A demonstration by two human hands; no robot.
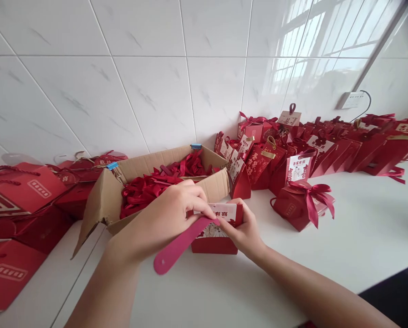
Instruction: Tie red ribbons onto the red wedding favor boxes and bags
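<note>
A small red gift box (213, 243) with a white printed panel stands on the white counter (361, 246) in front of me. My left hand (176, 207) pinches the upper end of a pinkish-red strap (180, 248) at the box's top; the strap's rounded free end hangs down to the left. My right hand (243, 230) grips the box's right side, fingers closed around its top edge.
An open cardboard box (139, 171) full of red ribbons sits behind my hands. Finished red boxes with bows (303, 202) and tags crowd the back right along the tiled wall. Larger red bags (19, 196) are piled at the left. A wall socket (351, 100) is at upper right.
</note>
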